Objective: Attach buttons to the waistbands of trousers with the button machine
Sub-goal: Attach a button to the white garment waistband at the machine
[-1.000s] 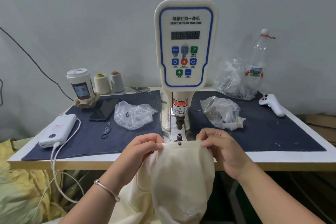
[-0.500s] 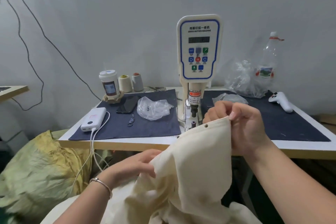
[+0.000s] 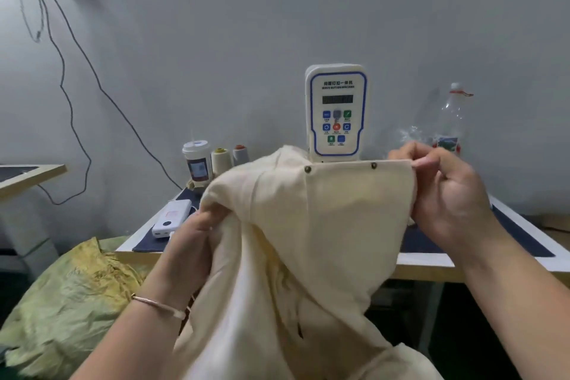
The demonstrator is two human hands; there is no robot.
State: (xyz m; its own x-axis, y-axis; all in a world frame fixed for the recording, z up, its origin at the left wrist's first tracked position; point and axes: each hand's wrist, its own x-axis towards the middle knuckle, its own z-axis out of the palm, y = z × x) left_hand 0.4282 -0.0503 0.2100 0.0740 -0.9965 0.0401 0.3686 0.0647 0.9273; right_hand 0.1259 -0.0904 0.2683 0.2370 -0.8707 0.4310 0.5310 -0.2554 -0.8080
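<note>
Cream trousers (image 3: 324,234) hang lifted in front of the white button machine (image 3: 336,111), hiding its lower head and anvil. Two dark metal buttons (image 3: 308,169) sit along the raised waistband edge, the other button (image 3: 373,166) further right. My right hand (image 3: 444,191) pinches the waistband's right corner, held high. My left hand (image 3: 197,237) grips a bunch of the fabric lower on the left, its fingers curled into the cloth.
The table (image 3: 431,268) with a dark blue mat carries a white power bank (image 3: 169,219), a lidded cup (image 3: 196,160), two thread cones (image 3: 222,160), a clear bottle (image 3: 452,120). A yellow-green cloth pile (image 3: 68,299) lies at lower left. Cables hang on the wall.
The trousers came off the machine and rose up in front of it. My right hand lifted the waistband corner to the right; my left hand dropped, then gathered fabric. The view pulled back.
</note>
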